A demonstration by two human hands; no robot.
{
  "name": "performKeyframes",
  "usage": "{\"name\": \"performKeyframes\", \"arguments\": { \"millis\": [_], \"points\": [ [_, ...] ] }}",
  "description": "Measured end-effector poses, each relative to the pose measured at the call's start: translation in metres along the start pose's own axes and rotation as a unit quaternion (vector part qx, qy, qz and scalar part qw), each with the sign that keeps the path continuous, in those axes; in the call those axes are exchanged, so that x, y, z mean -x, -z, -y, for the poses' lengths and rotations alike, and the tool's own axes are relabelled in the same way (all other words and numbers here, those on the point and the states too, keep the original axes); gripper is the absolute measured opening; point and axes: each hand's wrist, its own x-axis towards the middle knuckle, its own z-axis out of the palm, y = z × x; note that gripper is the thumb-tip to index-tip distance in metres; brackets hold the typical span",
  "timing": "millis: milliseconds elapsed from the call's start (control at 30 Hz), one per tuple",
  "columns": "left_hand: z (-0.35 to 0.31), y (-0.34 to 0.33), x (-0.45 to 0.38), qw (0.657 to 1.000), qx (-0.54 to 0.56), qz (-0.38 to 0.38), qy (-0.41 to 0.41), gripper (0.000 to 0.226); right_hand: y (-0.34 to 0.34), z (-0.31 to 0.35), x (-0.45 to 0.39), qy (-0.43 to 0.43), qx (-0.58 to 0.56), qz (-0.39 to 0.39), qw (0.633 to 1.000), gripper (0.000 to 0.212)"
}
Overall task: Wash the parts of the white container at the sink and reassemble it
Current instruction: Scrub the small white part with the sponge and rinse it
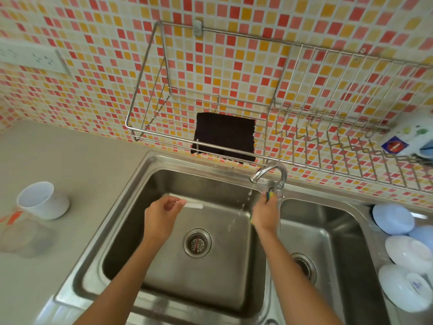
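My left hand (161,213) pinched a thin white strip (194,204) between fingertips over the left basin of the sink (131,184), while my right hand (266,213) was clamped on a yellow-green sponge (270,195) at the tap (269,173), from which water was trickling. The white cup (43,200) stood well apart on the table (82,160) with clear lids (18,233) beside it. I judged the wet strip, so lightly held, could slip toward the drain (197,242).

No text or label is legible anywhere.
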Motion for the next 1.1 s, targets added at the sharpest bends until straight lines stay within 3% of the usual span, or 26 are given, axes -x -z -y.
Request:
{"name": "performKeyframes", "arguments": {
  "millis": [133, 333, 467, 600, 767, 900, 1100],
  "points": [
    [0.012, -0.006, 0.017, 0.996, -0.060, 0.015, -0.068, 0.012, -0.024, -0.012, 0.065, 0.014, 0.132, 0.129, 0.983, 0.010],
    [0.026, 0.010, 0.027, 0.988, -0.096, 0.022, -0.119, 0.012, -0.026, -0.005, 0.092, 0.023, 0.178, 0.125, 0.976, 0.017],
    [0.014, 0.037, 0.019, 0.990, -0.068, 0.004, -0.123, 0.013, -0.013, 0.033, 0.108, 0.128, 0.187, 0.130, 0.965, 0.014],
    [-0.009, 0.072, 0.005, 0.994, 0.000, -0.011, -0.110, 0.018, 0.004, 0.118, 0.139, 0.236, 0.092, 0.178, 0.951, 0.008],
    [-0.037, 0.119, -0.018, 0.987, 0.052, -0.050, -0.142, 0.014, -0.002, 0.235, 0.140, 0.331, -0.044, 0.123, 0.934, 0.008],
    [-0.038, 0.151, -0.039, 0.986, 0.058, -0.027, -0.153, 0.014, -0.040, 0.285, 0.105, 0.306, -0.033, 0.077, 0.948, 0.022],
    [-0.019, 0.185, -0.066, 0.986, 0.057, -0.005, -0.156, 0.011, -0.090, 0.283, 0.066, 0.214, 0.158, 0.116, 0.957, 0.038]
  ]
}}
